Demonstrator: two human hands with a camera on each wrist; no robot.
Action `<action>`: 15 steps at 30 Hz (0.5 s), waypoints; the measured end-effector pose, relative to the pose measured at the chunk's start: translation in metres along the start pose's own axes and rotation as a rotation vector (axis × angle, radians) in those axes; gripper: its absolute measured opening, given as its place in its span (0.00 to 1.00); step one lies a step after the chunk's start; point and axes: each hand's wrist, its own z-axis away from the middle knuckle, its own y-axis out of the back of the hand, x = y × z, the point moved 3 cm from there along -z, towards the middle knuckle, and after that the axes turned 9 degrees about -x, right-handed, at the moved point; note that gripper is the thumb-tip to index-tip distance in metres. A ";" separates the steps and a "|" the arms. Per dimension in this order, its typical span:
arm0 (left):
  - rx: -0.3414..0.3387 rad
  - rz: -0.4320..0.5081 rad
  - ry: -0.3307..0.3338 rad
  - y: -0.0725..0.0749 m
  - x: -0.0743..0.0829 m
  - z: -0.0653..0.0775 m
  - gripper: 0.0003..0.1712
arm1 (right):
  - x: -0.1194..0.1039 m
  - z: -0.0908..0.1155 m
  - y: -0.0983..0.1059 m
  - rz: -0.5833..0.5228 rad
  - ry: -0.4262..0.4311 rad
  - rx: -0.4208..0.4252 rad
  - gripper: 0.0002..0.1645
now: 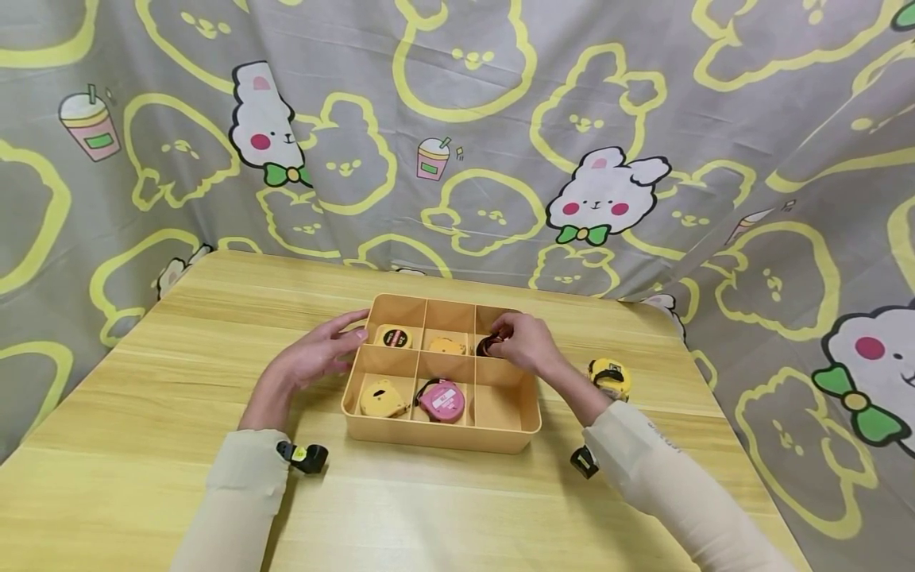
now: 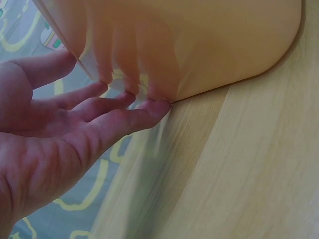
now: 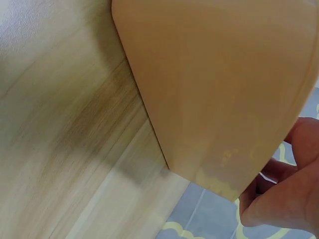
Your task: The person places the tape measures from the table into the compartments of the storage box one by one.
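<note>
An orange plastic compartment box (image 1: 443, 435) stands on the table. Against its left wall rest the fingertips of my left hand (image 1: 322, 349), fairly straight, with the thumb by the rim; the left wrist view shows this hand (image 2: 75, 114) too. My right hand (image 1: 527, 343) reaches into the back right compartment and pinches a small dark red-and-black item (image 1: 489, 343), mostly covered by the fingers. Yellow tape measures lie in the back left (image 1: 395, 337), back middle (image 1: 448, 346) and front left (image 1: 382, 399) compartments. A pink tape measure (image 1: 443, 400) occupies the front middle one.
A yellow-and-black tape measure (image 1: 610, 377) sits on the wooden table (image 1: 429, 516) right of the box, beside my right forearm. A grey patterned curtain (image 1: 486, 159) hangs behind the table and along its sides. Small black cameras are strapped to both wrists.
</note>
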 end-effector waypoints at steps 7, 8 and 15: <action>0.004 -0.002 -0.001 -0.001 0.001 -0.001 0.42 | -0.005 0.000 -0.001 0.141 0.020 -0.040 0.11; 0.003 -0.002 -0.001 -0.001 0.001 0.000 0.42 | -0.005 -0.001 -0.002 0.153 0.017 -0.046 0.11; -0.005 0.004 -0.006 -0.001 0.001 0.000 0.42 | -0.007 0.000 -0.005 0.181 -0.015 -0.084 0.18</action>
